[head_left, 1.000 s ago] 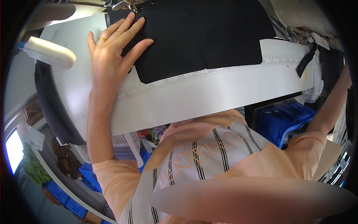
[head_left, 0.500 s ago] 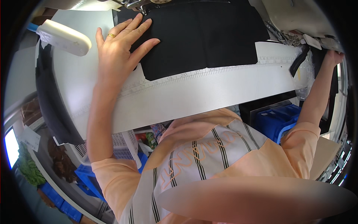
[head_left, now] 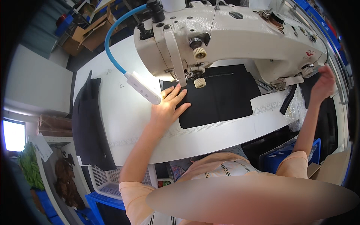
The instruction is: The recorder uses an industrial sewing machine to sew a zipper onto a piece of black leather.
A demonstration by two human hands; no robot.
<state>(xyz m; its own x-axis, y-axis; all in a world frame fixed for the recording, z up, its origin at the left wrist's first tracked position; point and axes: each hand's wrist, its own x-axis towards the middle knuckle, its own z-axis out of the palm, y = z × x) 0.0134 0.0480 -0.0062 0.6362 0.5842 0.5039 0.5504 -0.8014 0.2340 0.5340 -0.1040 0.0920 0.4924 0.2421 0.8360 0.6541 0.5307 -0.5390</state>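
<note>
The left hand (head_left: 164, 109) is lying palm down and spread over the left edge of a black fabric piece (head_left: 221, 101), its fingers (head_left: 180, 96) reaching up close to the needle area of a white sewing machine (head_left: 232, 43). The fabric is resting flat on the white desk (head_left: 120, 97), partly under the machine's arm, with a zipper (head_left: 221, 75) running near its far edge. Over at the machine's right end, the right hand (head_left: 322, 85) is hovering with its fingers bent; from here I can't tell whether it is gripping or touching anything.

A white lamp (head_left: 142, 88) is hanging from a blue gooseneck (head_left: 109, 37) just above the left hand. Along the desk's front, a measuring scale (head_left: 266, 107) is running beneath the fabric's near edge. Dark cloth (head_left: 88, 123) is draping over the left side, above a white plastic basket (head_left: 100, 176), while a black strip (head_left: 288, 101) is lying beside clear plastic (head_left: 299, 110) to the right.
</note>
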